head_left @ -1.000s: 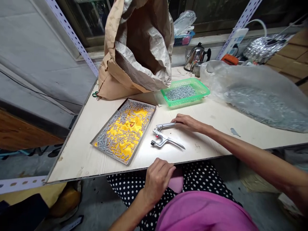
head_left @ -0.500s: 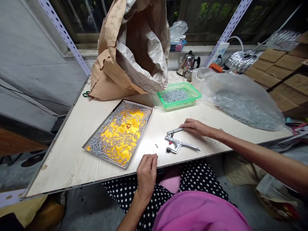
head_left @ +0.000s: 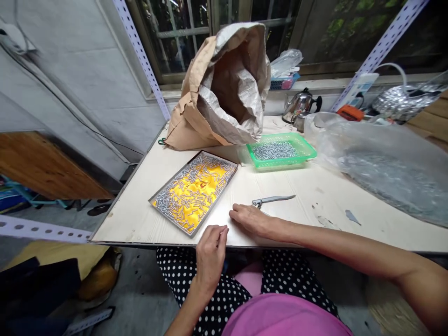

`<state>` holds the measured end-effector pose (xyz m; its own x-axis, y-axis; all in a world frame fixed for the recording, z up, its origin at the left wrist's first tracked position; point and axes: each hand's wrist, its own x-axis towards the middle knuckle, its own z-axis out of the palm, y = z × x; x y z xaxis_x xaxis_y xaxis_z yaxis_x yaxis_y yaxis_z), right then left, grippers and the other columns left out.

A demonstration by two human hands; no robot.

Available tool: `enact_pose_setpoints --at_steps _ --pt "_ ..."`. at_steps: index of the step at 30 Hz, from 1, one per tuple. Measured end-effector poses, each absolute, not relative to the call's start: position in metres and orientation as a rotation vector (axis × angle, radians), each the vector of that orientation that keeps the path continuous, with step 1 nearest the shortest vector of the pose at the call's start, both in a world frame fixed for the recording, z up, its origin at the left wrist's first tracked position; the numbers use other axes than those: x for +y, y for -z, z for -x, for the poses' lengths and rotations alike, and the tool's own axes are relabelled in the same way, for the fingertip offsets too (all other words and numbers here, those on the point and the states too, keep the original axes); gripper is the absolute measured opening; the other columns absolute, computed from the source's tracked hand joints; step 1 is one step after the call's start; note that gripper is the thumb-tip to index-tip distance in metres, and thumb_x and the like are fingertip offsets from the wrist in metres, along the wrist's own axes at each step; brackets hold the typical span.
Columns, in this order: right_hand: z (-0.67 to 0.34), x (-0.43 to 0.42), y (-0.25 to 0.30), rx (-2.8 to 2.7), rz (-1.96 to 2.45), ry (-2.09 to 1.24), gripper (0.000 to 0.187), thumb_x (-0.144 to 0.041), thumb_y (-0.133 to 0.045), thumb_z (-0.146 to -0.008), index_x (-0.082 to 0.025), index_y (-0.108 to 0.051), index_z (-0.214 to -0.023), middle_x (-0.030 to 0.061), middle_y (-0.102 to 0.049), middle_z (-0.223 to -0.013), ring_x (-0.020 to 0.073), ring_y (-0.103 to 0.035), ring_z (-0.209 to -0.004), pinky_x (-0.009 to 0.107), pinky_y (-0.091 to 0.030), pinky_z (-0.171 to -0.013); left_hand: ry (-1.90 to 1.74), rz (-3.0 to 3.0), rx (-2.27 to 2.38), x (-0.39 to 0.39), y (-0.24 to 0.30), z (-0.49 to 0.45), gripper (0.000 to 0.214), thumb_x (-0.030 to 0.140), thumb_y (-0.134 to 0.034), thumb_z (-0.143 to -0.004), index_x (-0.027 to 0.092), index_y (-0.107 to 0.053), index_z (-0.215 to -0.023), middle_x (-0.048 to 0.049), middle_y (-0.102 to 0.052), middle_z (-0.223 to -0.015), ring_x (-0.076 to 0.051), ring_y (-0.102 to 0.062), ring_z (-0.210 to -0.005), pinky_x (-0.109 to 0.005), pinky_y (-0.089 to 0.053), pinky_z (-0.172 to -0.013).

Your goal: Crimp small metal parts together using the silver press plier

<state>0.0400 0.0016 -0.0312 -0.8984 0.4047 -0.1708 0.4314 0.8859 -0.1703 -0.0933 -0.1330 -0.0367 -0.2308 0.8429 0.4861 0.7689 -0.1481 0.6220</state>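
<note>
My left hand point(head_left: 211, 252) is closed in a pinch at the table's front edge. Whatever its fingertips hold is too small to name. On the tabletop my right hand point(head_left: 248, 218) lies palm down, fingers drawn together, and what is under its fingertips is hidden. Just behind it are grey metal hand pliers point(head_left: 276, 199) with a spring, their lower part covered by the hand. Left of both hands lies a shallow tray point(head_left: 196, 229) with a yellow lining, strewn with many short, thin metal pieces.
A green plastic basket point(head_left: 280, 163) of similar metal pieces stands further back. Behind the tray leans a large open paper sack point(head_left: 189, 123). A clear plastic bag point(head_left: 385, 144) spreads over the right side. A metal kettle point(head_left: 301, 103) and green-handled scissors point(head_left: 161, 141) are at the back.
My right hand has left the upper handle of the pliers and moved left and towards me, to where a small metal piece lay. That piece is now out of sight. My left hand stays pinched.
</note>
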Motion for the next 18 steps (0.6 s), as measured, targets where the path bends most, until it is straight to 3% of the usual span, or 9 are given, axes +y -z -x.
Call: enact_pose_setpoints --at_steps 7,12,15,18 --pt "-0.076 0.064 -0.028 3.016 -1.027 0.08 0.03 -0.006 -0.04 -0.085 -0.017 -0.059 -0.106 0.0101 -0.061 -0.098 0.0174 -0.055 -0.078 0.027 -0.036 -0.063 -0.849 -1.981 2.388 -0.081 0.003 0.152 0.022 0.024 -0.05 -0.096 0.02 -0.07 -0.102 -0.0073 -0.067 -0.095 -0.022 -0.06 -0.093 -0.034 -0.048 -0.084" --pt "-0.103 0.135 -0.088 3.008 -1.403 -0.25 0.022 -0.016 -0.041 -0.093 -0.017 -0.059 -0.105 0.0116 -0.059 -0.099 0.0191 -0.054 -0.077 0.028 -0.033 -0.061 -0.274 -1.999 2.384 -0.035 0.003 0.155 0.026 0.025 -0.047 -0.095 0.018 -0.071 -0.088 -0.0093 -0.064 -0.098 -0.024 -0.055 -0.101 -0.032 -0.044 -0.081" --pt "-0.112 0.135 -0.102 2.97 -1.471 -0.33 0.018 -0.018 -0.046 -0.094 -0.017 -0.06 -0.107 0.0138 -0.059 -0.105 0.0219 -0.056 -0.085 0.029 -0.035 -0.063 -0.072 -1.997 2.389 -0.017 0.009 0.148 0.029 0.021 -0.045 -0.092 0.016 -0.068 -0.077 -0.0115 -0.063 -0.098 -0.025 -0.053 -0.1 -0.033 -0.04 -0.08" --pt "-0.122 0.098 -0.088 3.048 -1.277 -0.178 0.016 -0.024 -0.051 -0.095 -0.017 -0.062 -0.104 0.0129 -0.061 -0.105 0.0223 -0.058 -0.088 0.029 -0.037 -0.064 0.018 -2.028 2.382 -0.005 0.014 0.148 0.026 0.017 -0.044 -0.088 0.017 -0.065 -0.074 -0.0108 -0.063 -0.098 -0.025 -0.053 -0.098 -0.032 -0.038 -0.077"
